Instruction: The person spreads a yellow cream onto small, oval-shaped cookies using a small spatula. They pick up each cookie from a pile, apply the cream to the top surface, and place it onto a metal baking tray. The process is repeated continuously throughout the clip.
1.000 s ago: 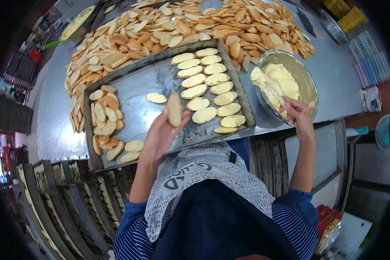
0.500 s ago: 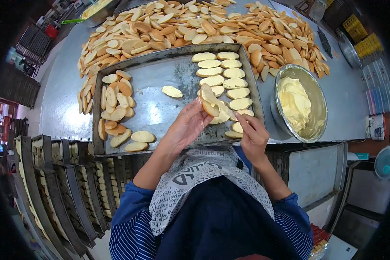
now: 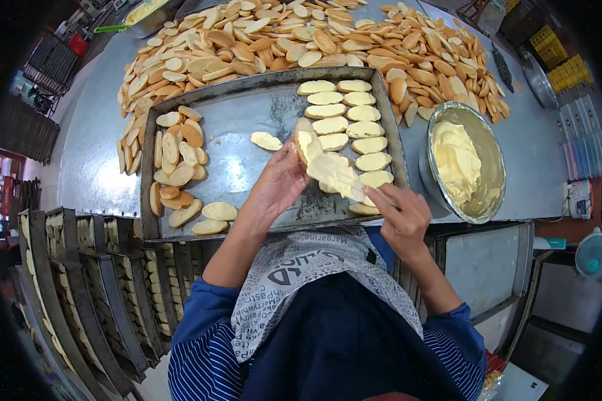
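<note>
My left hand (image 3: 277, 186) pinches a bread slice (image 3: 302, 132), holding it tilted above the metal tray (image 3: 229, 157). In my right hand (image 3: 406, 219) is a spreading knife (image 3: 338, 175); pale yellow cream coats its blade, which lies against the slice. Part of the slice's upper face bears cream. Beneath the hands, cream-covered slices (image 3: 364, 130) stand in two columns along the tray's right side. One more coated slice (image 3: 266, 140) lies alone near the middle. Plain slices (image 3: 180, 175) are heaped at the tray's left. Blade and hands hide some slices at the lower right.
A large pile of plain bread slices (image 3: 261, 43) spreads behind the tray across the metal table (image 3: 97, 144). To the right stands a steel bowl (image 3: 491, 180) of yellow cream (image 3: 456, 160). Filled trays (image 3: 107, 301) are racked at lower left. Another bowl (image 3: 155, 20) sits far left.
The slice has turned more upright and moved slightly left. Cream now shows on its face. The knife has turned its cream-covered blade into view, and my right hand has shifted slightly right and down.
</note>
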A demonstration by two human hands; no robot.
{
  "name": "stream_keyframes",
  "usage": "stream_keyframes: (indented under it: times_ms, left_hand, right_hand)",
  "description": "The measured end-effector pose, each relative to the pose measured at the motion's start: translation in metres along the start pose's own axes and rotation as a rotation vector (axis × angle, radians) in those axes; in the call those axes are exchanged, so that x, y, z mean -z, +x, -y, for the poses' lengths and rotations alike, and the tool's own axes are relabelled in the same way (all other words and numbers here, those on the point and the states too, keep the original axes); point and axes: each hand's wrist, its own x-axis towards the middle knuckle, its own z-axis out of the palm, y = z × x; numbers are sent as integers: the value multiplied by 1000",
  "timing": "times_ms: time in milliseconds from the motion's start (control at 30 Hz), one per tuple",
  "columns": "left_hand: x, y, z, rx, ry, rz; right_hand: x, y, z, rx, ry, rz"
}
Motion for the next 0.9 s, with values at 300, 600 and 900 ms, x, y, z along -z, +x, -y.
stream_keyframes:
  times_ms: [300,600,900]
  left_hand:
    - [-5,3,7,137,-57,83]
    - [-5,-7,-1,-37,196,-56]
    - [38,-33,2,56,890,-121]
  right_hand:
    - [-21,4,-16,37,-139,-86]
    - [-21,13,-16,-207,112,-47]
    - [15,-29,-31,-715,468,-93]
